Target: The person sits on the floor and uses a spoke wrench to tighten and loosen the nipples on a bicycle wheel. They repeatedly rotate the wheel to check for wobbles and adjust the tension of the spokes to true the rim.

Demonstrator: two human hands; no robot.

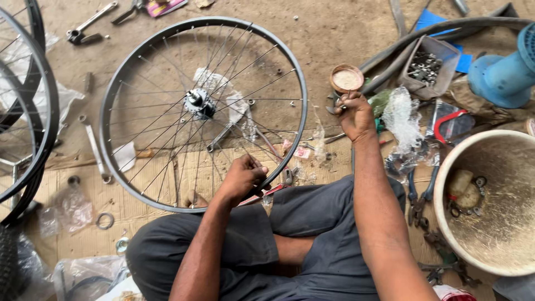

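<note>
Person sat cross-legged on the floor [334,33], grey trousers [312,245] nearest the camera. A pale bowl [504,223] stood at near right with small metal parts inside; pliers [419,192] lay just left of it.

Left hand [242,178] was clenched on the near rim of a bicycle wheel [203,114], fingers curled over the rim among the spokes. The wheel lay flat on cardboard [139,189] and bare floor, centre-left of the scene, hub [198,103] upward, a spanner [225,134] seen through the spokes.

Right hand [355,116], farther and to the right, just beside the wheel's right edge, had its grip closed around a small dark object; what it was could not be made out. Just beyond that hand sat a small round tin [346,78], open, with pale contents.

Farther right: crumpled clear plastic [402,114], a clear tray of bolts [429,67], a blue casting [507,69]. A black rubber tube [423,33] curved along the far right. Another wheel [25,111] lay at the left edge; a crank arm [89,25] at far left.
</note>
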